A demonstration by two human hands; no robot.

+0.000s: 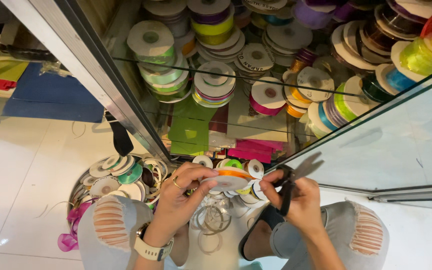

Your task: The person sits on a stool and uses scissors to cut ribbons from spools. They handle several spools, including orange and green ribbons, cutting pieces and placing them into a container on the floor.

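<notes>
My left hand (181,192) grips an orange ribbon spool (228,178) with a white round face, held flat over a pile of spools. A ring sits on one finger and a white watch (151,249) on the wrist. My right hand (298,197) holds black scissors (296,176), blades pointing up and right, close to the spool's right edge. Both hands hover above my knees in torn light jeans (108,225).
A round bin (78,182) of ribbon spools stands on the white floor. A glass cabinet (256,80) above holds several stacked spools in green, yellow, purple and blue. Its open glass door (401,140) juts out at right. Clear empty rings (211,220) lie between my legs.
</notes>
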